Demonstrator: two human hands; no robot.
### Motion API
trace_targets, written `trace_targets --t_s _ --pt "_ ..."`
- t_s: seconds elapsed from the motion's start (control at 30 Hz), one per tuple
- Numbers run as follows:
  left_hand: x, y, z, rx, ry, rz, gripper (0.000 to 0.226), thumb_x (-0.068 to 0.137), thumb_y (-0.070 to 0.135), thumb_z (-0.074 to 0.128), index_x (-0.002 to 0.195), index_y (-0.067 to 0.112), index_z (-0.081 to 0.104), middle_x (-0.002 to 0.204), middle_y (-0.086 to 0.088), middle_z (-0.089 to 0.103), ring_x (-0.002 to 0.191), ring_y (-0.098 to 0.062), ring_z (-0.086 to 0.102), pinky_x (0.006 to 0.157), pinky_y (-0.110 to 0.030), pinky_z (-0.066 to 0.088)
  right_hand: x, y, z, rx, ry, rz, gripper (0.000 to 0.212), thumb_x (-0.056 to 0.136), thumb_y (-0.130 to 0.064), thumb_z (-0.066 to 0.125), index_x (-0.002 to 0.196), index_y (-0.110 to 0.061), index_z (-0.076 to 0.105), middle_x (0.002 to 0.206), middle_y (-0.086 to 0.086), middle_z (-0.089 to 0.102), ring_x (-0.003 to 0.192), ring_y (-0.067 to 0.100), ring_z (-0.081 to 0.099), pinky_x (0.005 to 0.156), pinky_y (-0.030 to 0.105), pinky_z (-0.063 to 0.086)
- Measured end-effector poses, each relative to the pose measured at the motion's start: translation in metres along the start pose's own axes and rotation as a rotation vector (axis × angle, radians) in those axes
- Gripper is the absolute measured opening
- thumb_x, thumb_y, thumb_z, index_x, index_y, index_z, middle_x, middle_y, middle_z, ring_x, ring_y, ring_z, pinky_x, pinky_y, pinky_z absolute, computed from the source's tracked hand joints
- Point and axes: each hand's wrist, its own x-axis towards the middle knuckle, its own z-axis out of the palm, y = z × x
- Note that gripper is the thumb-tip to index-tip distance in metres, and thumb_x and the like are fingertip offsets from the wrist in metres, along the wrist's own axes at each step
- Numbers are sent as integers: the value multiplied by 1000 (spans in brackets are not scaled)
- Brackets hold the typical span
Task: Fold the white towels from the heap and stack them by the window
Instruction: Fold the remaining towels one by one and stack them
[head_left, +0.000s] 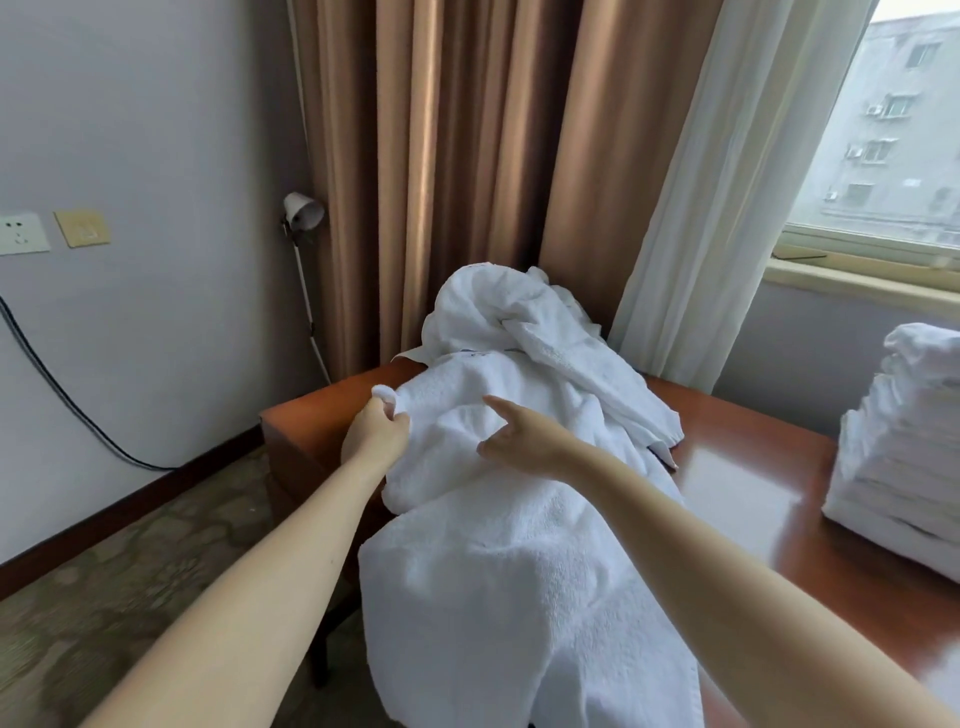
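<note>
At centre, white towel (493, 545) draped lengthwise over the near left corner of the table (753, 467) and spilling past the near edge toward the viewer. Far corner pinched in the left hand (379, 431), fingers curled tight round the bunched tip, probably to fix one corner before drawing the cloth flat. Right hand (524, 441) spread and holding nothing, poised over the mid-cloth as if to trace the hem to the next corner; contact with the pile not determinable.

Behind, touching the towel's far end, the unfolded heap (519, 322) against the brown curtain (441, 156). At the right, well apart, the folded stack (904, 467) below the window (893, 130), placed so as to leave bare tabletop between for folding.

Left table edge just beside the pinching hand: some risk of cloth sliding to the floor (130, 571). Open room rightward only.
</note>
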Motion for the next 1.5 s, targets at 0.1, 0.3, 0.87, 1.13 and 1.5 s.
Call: trace_targets --t_s 0.1,0.3,0.87,1.13,1.5 --pt "-14 18 -5 -375 30 171 27 97 19 41 116 7 56 105 -5 58 97 -20 56 84 -37 44 -2 4 -1 89 10 -2 77 94 -24 57 157 -29 15 98 -5 63 105 18 61 99 34 48" --pt "-42 62 -15 -902 -142 261 27 90 11 30 65 17 37 67 -3 36 65 -14 32 63 -27 31 -11 0 -11 528 229 -12 60 102 -30 44 156 -26 17 126 9 57 90 21 70 77 35 57" --pt "-119 70 19 -27 -419 915 13 72 31 41 64 23 47 57 3 47 59 -17 48 59 -39 42 -52 39 -45 613 408 452 22 81 -1 42 96 -6 58 99 20 62 91 35 64 92 47 54" --pt "-150 90 47 28 -399 998 10 75 31 48 77 26 56 77 9 61 73 -9 53 62 -28 43 -94 92 -69 846 680 400 17 83 -1 55 77 -16 49 74 1 46 61 18 45 37 18 43" --pt "-218 116 82 101 -360 1309 21 70 26 70 90 25 64 80 12 64 73 -8 60 65 -29 50 -187 143 -88 1048 930 472 17 89 -7 39 79 -14 50 78 6 52 64 22 51 38 21 42"
